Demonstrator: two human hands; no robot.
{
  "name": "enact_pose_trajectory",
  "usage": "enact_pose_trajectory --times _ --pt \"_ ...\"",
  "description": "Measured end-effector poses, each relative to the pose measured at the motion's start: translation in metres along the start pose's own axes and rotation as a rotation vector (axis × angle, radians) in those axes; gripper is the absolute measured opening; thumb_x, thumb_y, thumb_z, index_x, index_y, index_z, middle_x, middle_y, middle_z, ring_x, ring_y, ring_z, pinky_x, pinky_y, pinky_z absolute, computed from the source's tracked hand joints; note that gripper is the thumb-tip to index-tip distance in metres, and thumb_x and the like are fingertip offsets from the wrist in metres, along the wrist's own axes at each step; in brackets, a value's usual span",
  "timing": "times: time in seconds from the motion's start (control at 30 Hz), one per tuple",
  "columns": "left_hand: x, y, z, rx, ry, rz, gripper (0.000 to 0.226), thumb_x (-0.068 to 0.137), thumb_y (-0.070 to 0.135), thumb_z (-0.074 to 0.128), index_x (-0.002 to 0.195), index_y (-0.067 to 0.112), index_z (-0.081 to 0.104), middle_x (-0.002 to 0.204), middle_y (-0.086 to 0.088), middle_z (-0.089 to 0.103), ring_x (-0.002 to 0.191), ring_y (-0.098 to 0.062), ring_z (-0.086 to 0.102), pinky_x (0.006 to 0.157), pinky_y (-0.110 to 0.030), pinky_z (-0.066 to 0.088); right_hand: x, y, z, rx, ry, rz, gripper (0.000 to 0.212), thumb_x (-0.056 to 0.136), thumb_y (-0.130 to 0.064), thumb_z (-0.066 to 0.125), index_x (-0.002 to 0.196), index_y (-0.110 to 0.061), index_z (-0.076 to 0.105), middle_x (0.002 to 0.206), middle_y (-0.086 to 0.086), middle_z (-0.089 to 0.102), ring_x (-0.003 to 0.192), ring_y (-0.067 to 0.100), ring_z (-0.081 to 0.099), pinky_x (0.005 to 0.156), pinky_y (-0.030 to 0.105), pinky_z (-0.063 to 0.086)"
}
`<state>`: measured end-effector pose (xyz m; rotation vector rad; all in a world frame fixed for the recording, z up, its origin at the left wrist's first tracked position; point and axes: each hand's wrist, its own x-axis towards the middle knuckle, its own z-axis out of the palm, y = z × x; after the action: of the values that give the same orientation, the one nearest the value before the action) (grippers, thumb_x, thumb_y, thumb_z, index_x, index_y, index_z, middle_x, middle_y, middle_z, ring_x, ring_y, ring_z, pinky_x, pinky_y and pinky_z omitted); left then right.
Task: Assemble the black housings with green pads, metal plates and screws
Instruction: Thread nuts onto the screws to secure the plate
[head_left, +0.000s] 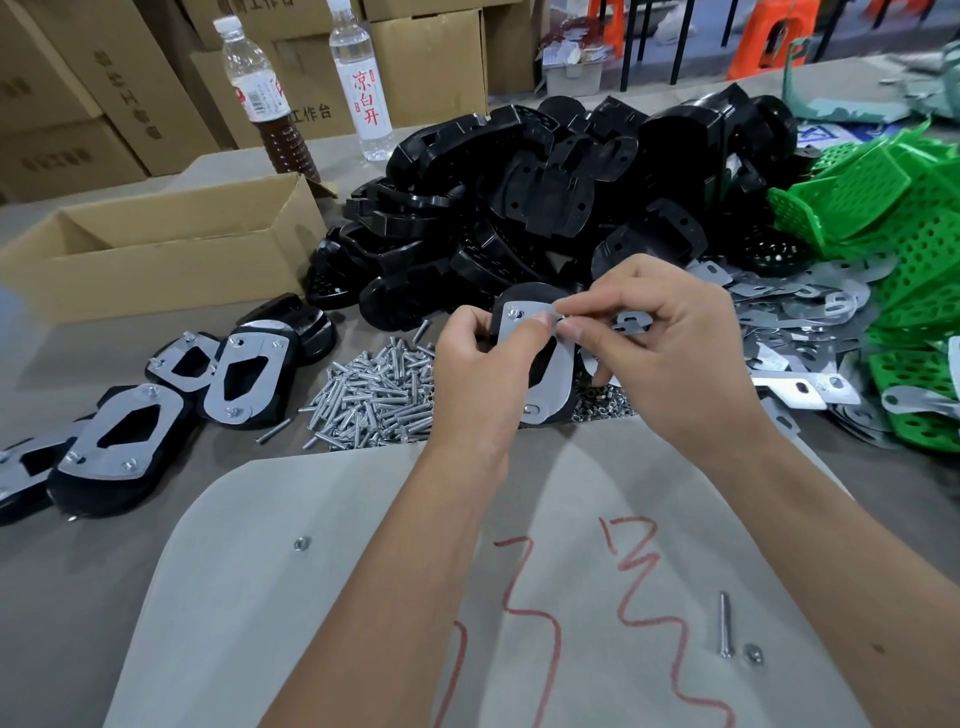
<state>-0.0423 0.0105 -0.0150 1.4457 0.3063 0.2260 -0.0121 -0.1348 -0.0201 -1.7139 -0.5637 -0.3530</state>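
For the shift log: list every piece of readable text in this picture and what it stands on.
"凉白开": red characters on the white label of the clear water bottle.
"工作台": on the cardboard box behind the bottles; any characters before it are hidden.
Brown-liquid bottle: label print too small to read.
Left cartons: dark print blurred, unreadable.
Grey sheet: red scrawled marks, not legible.

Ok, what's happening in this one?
A person is assembling a black housing over the table. The left hand grips it while the right hand pinches something small at the metal plate on top. Finished units lie to the left, with the screw pile just beside the hands.
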Motion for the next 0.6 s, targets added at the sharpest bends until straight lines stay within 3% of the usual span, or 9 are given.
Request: enact_pose_trajectory --times 0.2,0.33,0.43,0.6 --pt "0.0010 -0.0003 0.0012 0.030 0.028 0.079 0.034 0.092 0.018 0.077 0.099 -0.004 0.053 0.077 -0.002 0.061 0.066 -0.016 0.060 0.059 -0.034 0.050 0.0005 0.0003 -0.0025 -0.070 0.029 -0.036 0.012 0.088 -0.008 0.084 0.096 -0.017 0.082 0.090 0.002 0.066 0.080 0.027 0.067 0.055 0.047 0.060" --pt "0.0011 -0.0004 0.0022 0.024 0.048 0.102 0.035 0.092 0.018 0.077 0.103 -0.005 0.053 0.082 -0.006 0.063 0.070 -0.019 0.061 0.063 -0.038 0.051 0.0002 -0.0017 -0.0008 -0.138 0.082 -0.066 0.009 0.085 -0.011 0.085 0.091 -0.014 0.079 0.085 -0.004 0.069 0.082 0.024 0.067 0.064 0.049 0.059" --pt "0.0010 -0.0019 0.0021 0.011 0.057 0.106 0.035 0.092 0.017 0.077 0.103 -0.005 0.052 0.084 -0.008 0.063 0.072 -0.019 0.060 0.064 -0.037 0.051 -0.0011 -0.0028 0.0019 -0.151 0.097 -0.056 0.008 0.085 -0.009 0.085 0.090 -0.013 0.079 0.084 -0.004 0.069 0.081 0.023 0.068 0.064 0.046 0.060" --pt "0.0028 -0.0042 0.0014 0.019 0.062 0.131 0.036 0.092 0.018 0.077 0.102 -0.004 0.050 0.082 -0.005 0.060 0.068 -0.016 0.058 0.059 -0.033 0.049 -0.0029 -0.0066 0.0051 -0.157 0.084 -0.069 0.006 0.089 -0.001 0.080 0.092 -0.005 0.079 0.086 0.005 0.068 0.075 0.021 0.068 0.052 0.030 0.060"
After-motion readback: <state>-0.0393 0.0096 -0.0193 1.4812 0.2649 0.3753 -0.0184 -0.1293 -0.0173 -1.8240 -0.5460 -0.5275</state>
